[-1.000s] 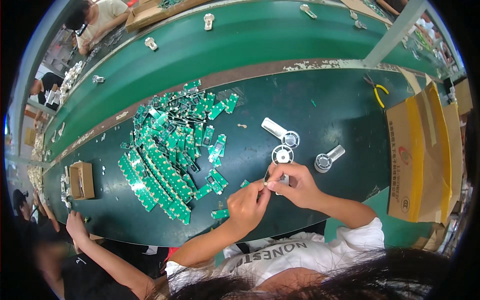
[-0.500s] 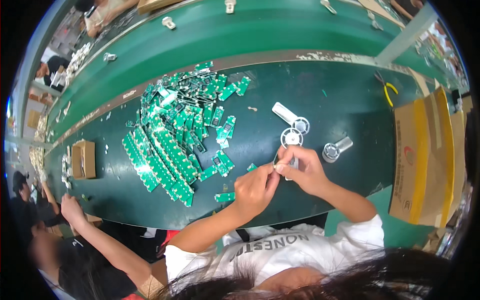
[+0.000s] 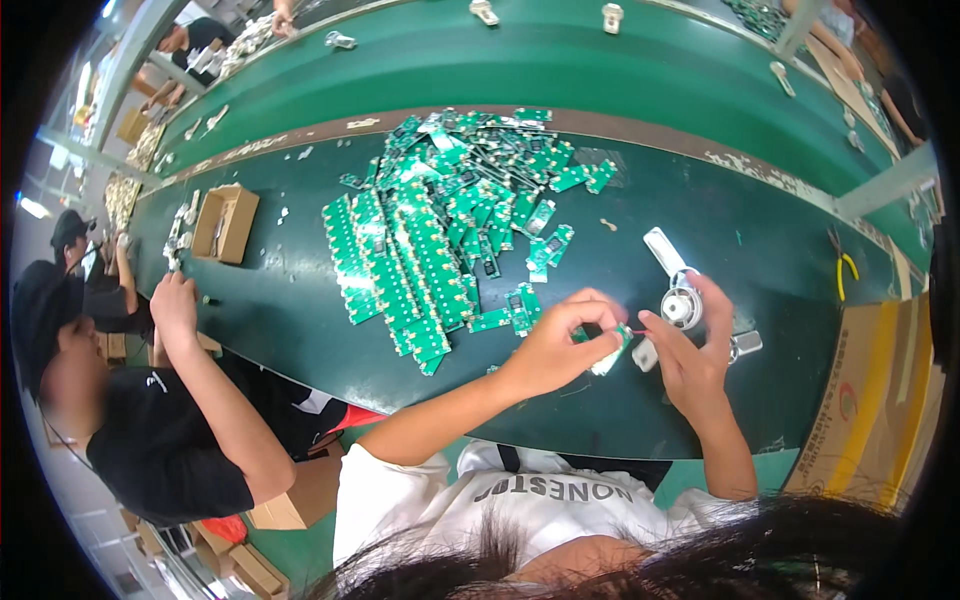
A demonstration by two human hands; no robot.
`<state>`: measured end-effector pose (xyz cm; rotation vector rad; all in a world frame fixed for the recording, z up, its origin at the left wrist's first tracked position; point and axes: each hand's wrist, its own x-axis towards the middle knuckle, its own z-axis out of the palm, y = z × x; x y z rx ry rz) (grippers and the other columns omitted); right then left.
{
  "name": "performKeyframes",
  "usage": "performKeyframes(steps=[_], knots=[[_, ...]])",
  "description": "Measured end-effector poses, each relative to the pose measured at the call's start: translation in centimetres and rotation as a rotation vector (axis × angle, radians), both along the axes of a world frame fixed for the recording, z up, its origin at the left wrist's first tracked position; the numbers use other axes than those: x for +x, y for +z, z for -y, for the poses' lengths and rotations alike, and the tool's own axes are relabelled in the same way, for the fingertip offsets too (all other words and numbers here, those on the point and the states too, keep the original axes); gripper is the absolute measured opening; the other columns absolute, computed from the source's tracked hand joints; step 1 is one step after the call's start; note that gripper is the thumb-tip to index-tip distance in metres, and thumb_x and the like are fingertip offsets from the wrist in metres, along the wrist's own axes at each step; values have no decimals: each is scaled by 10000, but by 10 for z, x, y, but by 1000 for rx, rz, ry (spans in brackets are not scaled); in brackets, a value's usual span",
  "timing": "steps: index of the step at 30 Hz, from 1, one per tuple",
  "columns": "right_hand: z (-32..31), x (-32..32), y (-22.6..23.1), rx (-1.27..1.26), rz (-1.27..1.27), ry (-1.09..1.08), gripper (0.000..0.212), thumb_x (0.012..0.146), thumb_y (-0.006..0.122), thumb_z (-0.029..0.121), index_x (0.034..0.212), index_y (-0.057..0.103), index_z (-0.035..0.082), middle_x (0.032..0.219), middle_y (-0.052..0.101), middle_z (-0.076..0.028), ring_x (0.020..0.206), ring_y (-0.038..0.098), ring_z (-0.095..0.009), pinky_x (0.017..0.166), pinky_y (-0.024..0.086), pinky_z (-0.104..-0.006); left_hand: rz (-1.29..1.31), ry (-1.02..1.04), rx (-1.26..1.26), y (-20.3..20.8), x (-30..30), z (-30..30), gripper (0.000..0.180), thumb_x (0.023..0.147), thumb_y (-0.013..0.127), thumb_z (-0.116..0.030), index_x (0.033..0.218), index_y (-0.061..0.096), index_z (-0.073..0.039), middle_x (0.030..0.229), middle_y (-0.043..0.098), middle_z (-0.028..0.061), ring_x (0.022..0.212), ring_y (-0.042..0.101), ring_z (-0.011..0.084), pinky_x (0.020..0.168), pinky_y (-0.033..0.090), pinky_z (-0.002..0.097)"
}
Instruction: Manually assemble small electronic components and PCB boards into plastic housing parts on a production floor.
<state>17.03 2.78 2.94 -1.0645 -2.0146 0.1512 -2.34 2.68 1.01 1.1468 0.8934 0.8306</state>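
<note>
My left hand (image 3: 565, 345) is closed, its thumb and fingers pinching a small green circuit board (image 3: 612, 360). Just right of it, my right hand (image 3: 695, 360) pinches a thin red wire (image 3: 640, 332) between thumb and finger, its other fingers raised. Beyond and partly behind the right hand lies a white fan housing (image 3: 681, 308) with a round head. A white handle-shaped piece (image 3: 664, 252) rests behind that, and another white part (image 3: 745, 345) shows beside the right hand. Where the wire's ends join is too small to tell.
A large pile of green circuit boards (image 3: 410, 260) covers the table's middle left. Pliers with yellow handles (image 3: 847, 275) lie at the right, near a big cardboard box (image 3: 865, 400). An open small carton (image 3: 226, 225) stands far left, near a co-worker's hand (image 3: 176, 305). A green conveyor belt (image 3: 400, 85) runs behind.
My hands have moved apart; a circuit board now shows in the left and a red wire in the right. The view has swung left, and the white fan parts are arranged differently.
</note>
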Motion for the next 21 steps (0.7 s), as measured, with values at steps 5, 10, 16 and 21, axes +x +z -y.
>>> performKeyframes(steps=[5, 10, 16, 21], knots=[[3, 4, -2, -171, 26, 127, 360, 703, 668, -55, 1035, 698, 82, 1189, 514, -197, 962, 594, -304, 791, 494, -350, 539, -242, -620, 5, 2, 2, 104, 856, 548, -57, 772, 491, -81, 972, 541, 24, 936, 584, 115, 742, 558, 356], [4, -3, 2, -317, -34, 169, 319, 730, 650, -55, 1022, 704, 62, 1172, 532, -208, 965, 599, -293, 790, 494, -341, 520, -137, -589, -6, 17, 9, 43, 858, 535, -41, 830, 502, -48, 869, 575, 30, 827, 631, 126, 704, 548, 296], [-6, 14, 5, -426, -341, 250, 213, 685, 688, -102, 881, 697, -19, 1185, 574, -210, 923, 635, -233, 767, 513, -313, 304, -140, -268, -6, 14, 6, 167, 919, 573, -167, 858, 508, -26, 911, 619, 67, 815, 632, 128, 656, 561, 272], [-3, 16, 11, -435, -295, 300, 206, 687, 704, -71, 884, 703, -10, 1167, 599, -213, 932, 647, -244, 793, 527, -332, 201, -205, -229, 1, 10, 6, 163, 938, 543, -174, 874, 515, -27, 870, 619, 55, 736, 605, 111, 596, 555, 270]])
